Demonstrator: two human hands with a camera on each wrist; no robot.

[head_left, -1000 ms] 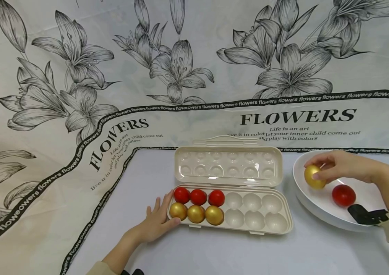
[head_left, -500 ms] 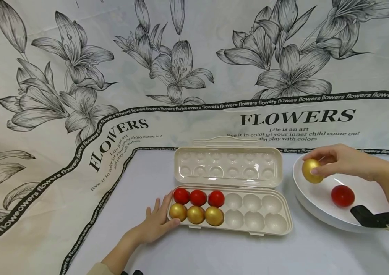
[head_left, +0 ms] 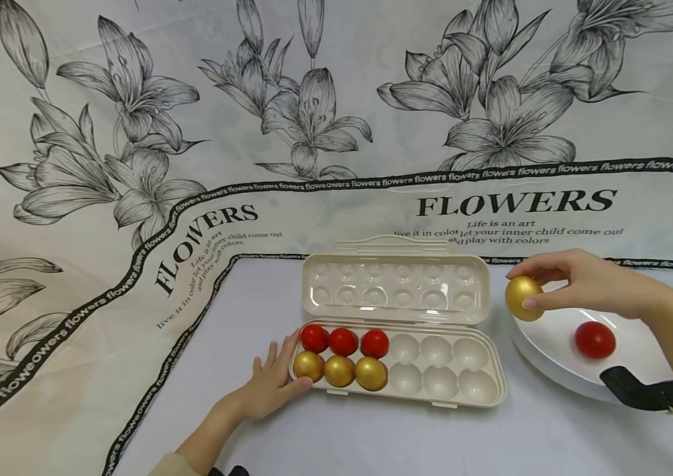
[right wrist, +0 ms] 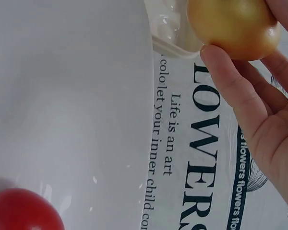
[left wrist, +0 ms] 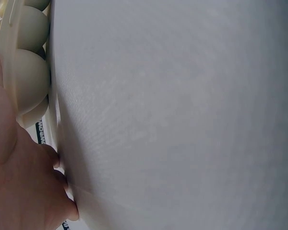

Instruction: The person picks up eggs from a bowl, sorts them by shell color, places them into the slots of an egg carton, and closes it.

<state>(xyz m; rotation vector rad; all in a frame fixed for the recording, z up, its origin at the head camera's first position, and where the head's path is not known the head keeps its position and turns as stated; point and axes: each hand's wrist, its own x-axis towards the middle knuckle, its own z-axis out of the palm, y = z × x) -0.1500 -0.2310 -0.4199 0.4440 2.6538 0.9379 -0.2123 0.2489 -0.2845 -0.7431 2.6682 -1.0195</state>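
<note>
My right hand (head_left: 586, 284) pinches a golden egg (head_left: 524, 298) between thumb and fingers, above the left rim of the white bowl (head_left: 541, 350). The right wrist view shows the same golden egg (right wrist: 235, 26) near its top edge. A red egg (head_left: 595, 340) lies in the bowl. My left hand (head_left: 268, 383) rests with spread fingers against the left end of the cream egg carton (head_left: 414, 396). In the carton's left half, three red eggs (head_left: 344, 341) fill the back row and three golden eggs (head_left: 339, 371) the front row; its right-hand cups hold nothing.
The carton's lid (head_left: 396, 291) lies folded back behind it. A cloth printed with flowers (head_left: 313, 125) hangs behind the white table (head_left: 372, 436). A black strap (head_left: 640, 390) shows at the right wrist, over part of the bowl.
My right hand has lifted the golden egg from inside the bowl and carried it left to the rim. My left hand, the carton and its eggs have stayed put.
</note>
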